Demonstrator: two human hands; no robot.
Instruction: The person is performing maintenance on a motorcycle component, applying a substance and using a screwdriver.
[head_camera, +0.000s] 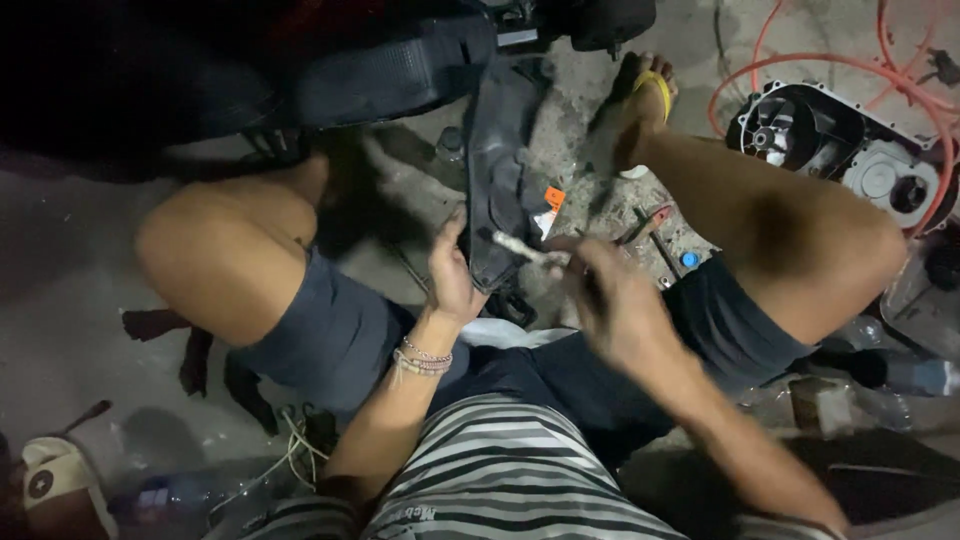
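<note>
A person squatted on a stained grey concrete floor (70, 290), knees wide, working over a long black moulded plastic panel (497, 170) that lay between the feet. At the far left, a white and tan cloth glove (55, 470) lay on the ground. The left hand (452, 275), beaded bracelets at its wrist, was closed around the near left edge of the panel, thumb up along the rim. The panel's long axis ran away from the person, from the hands up toward the dark machine body at the top. Just to the right, the right hand (610, 290), blurred in motion, pinched a short pale stick-like tool (525, 248) whose tip pointed left and met the panel's near end; the exact grip could not be made out. Both hands sat at that near end, the left one on it. Farther right lay a red-handled hand tool (652, 220), a small blue cap (689, 260), and a grey metal engine cover (850, 150) ringed by an orange hose (800, 62).
</note>
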